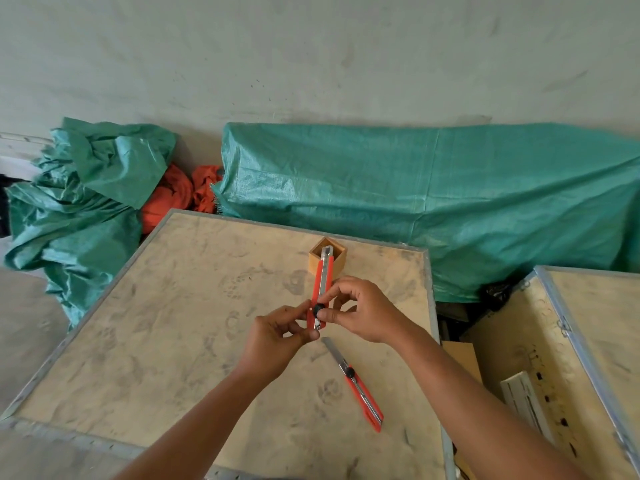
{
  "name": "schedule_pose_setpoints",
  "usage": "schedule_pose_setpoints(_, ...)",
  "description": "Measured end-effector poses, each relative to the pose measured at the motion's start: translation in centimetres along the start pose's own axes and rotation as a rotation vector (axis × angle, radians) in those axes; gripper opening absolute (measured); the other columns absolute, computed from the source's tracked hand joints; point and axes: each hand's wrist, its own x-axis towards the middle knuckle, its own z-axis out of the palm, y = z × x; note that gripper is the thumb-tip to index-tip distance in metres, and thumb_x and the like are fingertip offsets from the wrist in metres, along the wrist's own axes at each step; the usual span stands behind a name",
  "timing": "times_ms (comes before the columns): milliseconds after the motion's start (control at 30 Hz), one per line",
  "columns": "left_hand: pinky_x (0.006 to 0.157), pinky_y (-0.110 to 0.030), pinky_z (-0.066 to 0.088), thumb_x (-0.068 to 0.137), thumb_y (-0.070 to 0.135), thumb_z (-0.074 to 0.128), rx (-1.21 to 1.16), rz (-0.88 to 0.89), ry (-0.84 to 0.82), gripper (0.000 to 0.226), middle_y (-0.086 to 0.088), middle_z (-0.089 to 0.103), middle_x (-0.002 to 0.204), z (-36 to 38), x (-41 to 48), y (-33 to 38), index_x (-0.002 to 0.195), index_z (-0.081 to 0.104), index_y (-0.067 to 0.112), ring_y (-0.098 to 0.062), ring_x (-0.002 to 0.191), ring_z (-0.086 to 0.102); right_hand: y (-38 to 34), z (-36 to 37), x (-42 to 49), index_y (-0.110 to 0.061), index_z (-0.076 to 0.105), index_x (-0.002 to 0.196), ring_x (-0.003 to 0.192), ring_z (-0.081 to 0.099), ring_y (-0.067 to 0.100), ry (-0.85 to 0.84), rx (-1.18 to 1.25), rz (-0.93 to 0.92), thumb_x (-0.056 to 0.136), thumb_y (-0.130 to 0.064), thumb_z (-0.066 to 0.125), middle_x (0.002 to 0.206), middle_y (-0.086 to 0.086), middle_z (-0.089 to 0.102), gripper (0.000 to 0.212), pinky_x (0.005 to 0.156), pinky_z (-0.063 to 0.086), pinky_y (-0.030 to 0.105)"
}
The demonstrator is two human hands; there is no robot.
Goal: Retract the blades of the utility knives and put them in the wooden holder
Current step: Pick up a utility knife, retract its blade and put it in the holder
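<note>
I hold a red utility knife point(322, 289) above the plywood crate top point(173, 323), its tip pointing away toward the wooden holder point(327, 259). My left hand point(277, 336) pinches the knife's near end. My right hand point(360, 311) has thumb and fingers on the black slider knob. Only a short piece of metal shows at the tip. A second red utility knife point(360, 389) lies on the crate top just below my hands, with its blade extended toward them. The square holder stands upright near the crate's far edge.
Green tarps point(450, 202) cover bulky things behind the crate, with orange cloth point(180, 195) between them. To the right stands an open wooden crate point(519, 358) with white metal rails inside; its lid leans at the far right.
</note>
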Motion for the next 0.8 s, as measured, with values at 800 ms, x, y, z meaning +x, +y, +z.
schedule_pose_setpoints(800,0.075,-0.015,0.051,0.07,0.007,0.085,-0.02,-0.01,-0.021,0.053,0.002,0.077,0.091,0.4,2.9,-0.3,0.118,0.072,0.025,-0.008,0.068,0.062,1.1,0.1,1.8,-0.022,0.073,0.095,0.092,0.071,0.011,0.161,0.036,-0.028,0.083,-0.037,0.081,0.098,-0.009,0.074,0.021,0.076,0.063,0.027)
